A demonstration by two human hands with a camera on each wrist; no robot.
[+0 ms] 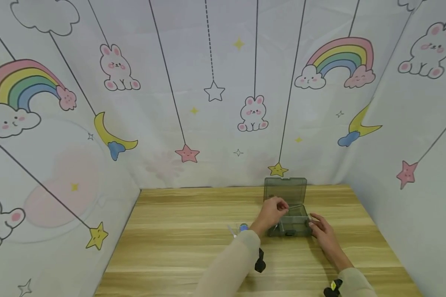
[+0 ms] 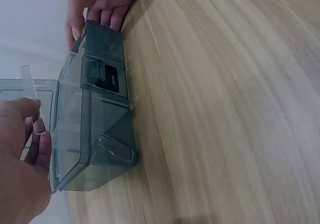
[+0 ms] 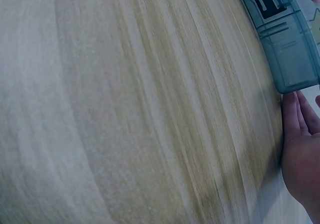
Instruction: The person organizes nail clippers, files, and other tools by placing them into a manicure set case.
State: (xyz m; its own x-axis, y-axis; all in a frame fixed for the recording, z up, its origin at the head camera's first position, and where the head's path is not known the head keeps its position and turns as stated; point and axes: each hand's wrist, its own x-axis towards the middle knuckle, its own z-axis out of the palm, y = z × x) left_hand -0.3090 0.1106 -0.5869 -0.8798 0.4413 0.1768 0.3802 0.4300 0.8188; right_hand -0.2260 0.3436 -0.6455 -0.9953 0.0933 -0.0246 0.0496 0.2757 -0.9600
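Observation:
A dark translucent plastic box (image 1: 291, 227) stands on the table with its lid (image 1: 285, 189) raised at the back. Above its left part, my left hand (image 1: 272, 212) pinches a thin clear plastic strip (image 2: 29, 83) between thumb and fingers. At the box's right end is my right hand (image 1: 322, 231), fairly straight fingers (image 3: 291, 114) resting against the end wall. In the left wrist view, a small clear oblong piece (image 2: 116, 148) shows through the front wall, low in the near compartment. A latch (image 2: 102, 76) sits midway along the front.
Left of the box, partly behind my left wrist, lie a small blue item (image 1: 243, 227) and a whitish thin item (image 1: 231, 231) on the wooden table (image 1: 178, 239). Printed cloth walls (image 1: 215, 136) close off the back and both sides. Black camera mounts hang at both wrists.

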